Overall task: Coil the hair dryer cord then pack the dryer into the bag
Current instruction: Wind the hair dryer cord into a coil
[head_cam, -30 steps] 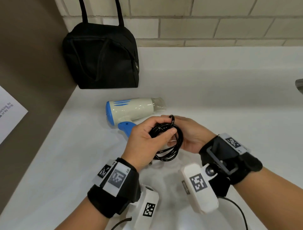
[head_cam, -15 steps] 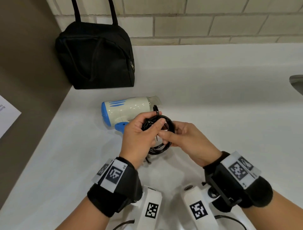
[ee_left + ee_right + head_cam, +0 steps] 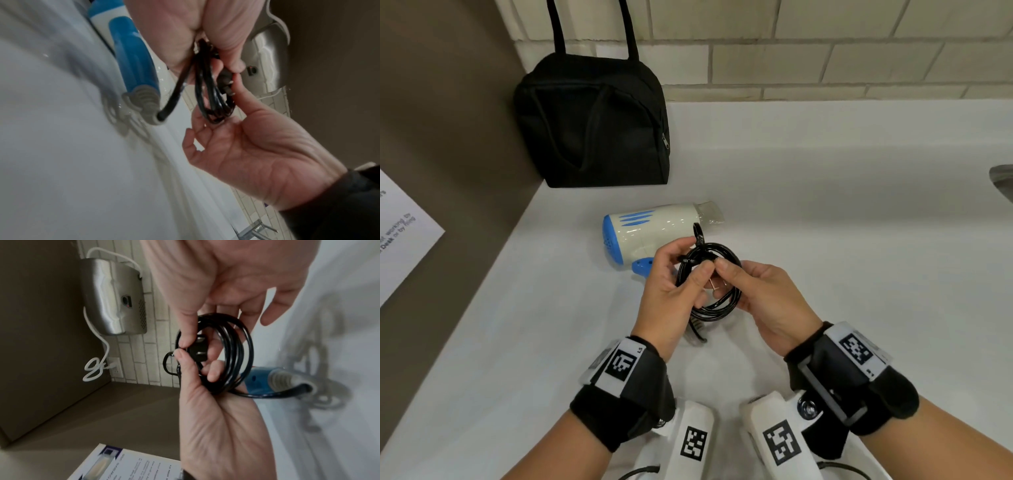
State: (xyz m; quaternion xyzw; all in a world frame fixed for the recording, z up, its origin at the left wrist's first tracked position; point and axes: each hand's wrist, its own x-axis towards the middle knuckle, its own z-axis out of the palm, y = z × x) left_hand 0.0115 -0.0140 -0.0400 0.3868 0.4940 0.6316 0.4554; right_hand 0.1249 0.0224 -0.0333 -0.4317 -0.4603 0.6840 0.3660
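Two hands meet over the worktop (image 3: pixel 825 240) around a glossy black cord (image 3: pixel 726 251) wound into a round coil of several loops. The left hand (image 3: pixel 671 294) has its fingers curled through and around the coil's left side, its thumb and forefinger closing on the small black plug (image 3: pixel 198 348), whose thin metal prongs (image 3: pixel 714 286) poke out below. The right hand (image 3: pixel 763 301) pinches the same plug from the other side with thumb and forefinger, its remaining fingers loosely bent under the loops. A short length of cord runs from the coil down to the ribbed grey strain relief (image 3: pixel 144 104) at the end of the dryer's blue handle (image 3: pixel 131 53). Just beyond the hands lies the hair dryer (image 3: pixel 654 229), on its side, with a smooth cream plastic barrel, blue slanted vent stripes, a blue perforated rear cap and a clear nozzle pointing right. Both wrists wear black fabric bands with white square-code tags; the left one reads "LS". Farther back, at the worktop's rear left corner, the bag (image 3: pixel 595 123) stands upright against the tiled wall: black woven fabric, rounded top, two thin strap handles, side zip with a metal pull. A white printed sheet (image 3: pixel 400 240) at the left edge shows the words "Desk" and "working by"; the rest is unreadable. A brushed metal box (image 3: pixel 115 295) with a white cable hangs on the tiled wall.
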